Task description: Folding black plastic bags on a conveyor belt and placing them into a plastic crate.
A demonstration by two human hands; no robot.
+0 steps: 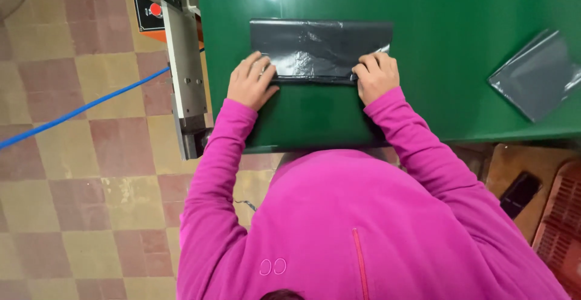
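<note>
The folded dark grey plastic bag (321, 49), glossy and crinkled, lies flat on the smooth green tabletop (448, 64), near its left end and close to the edge by the person. From the head camera looking down, the left hand (251, 82) presses on the bag's near left corner, fingers bent and curled down over the folded edge. The right hand (376, 76) does the same on the near right corner, its fingers tucked over the fold and knuckles up. Both hands are partly closed and pinch the bag's near edge between them. Bright pink fleece sleeves (218, 155) run back from the wrists. Well apart on the right of the table lies a second flat grey plastic bag (532, 76), turned at an angle. A grey metal machine bar (184, 64) stands along the table's left edge, and a blue cable (72, 114) crosses the checked tile floor (72, 215).
</note>
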